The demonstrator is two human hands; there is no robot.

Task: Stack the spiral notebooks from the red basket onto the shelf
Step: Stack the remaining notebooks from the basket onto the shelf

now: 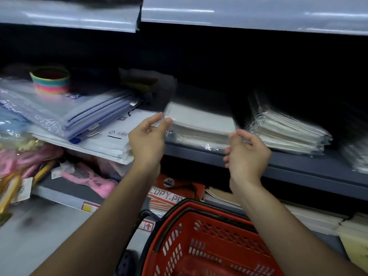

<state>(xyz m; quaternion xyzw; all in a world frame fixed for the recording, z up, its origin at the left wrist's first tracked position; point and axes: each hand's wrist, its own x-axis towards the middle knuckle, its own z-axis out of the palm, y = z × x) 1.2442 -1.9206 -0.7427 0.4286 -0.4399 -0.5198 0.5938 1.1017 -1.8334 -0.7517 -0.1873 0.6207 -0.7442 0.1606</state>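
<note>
red basket [209,242] sits closest, below the hands, and what shows of its inside looks bare, so most of the stacking seems done. on the shelf [298,168] a stack of spiral notebooks [201,124] lies flat in plastic wrap. left hand [147,140] has thumb and fingertip at the stack's near left corner, touching or lightly pinching it. right hand [247,154] hangs loosely curled just beside the near right corner, holding nothing. likely only squaring up remains.

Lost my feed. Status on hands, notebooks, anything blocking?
Left hand pinching top notebook corner on shelf stack. Right hand open at opposite corner. Basket looks empty. Nothing blocking.
</note>
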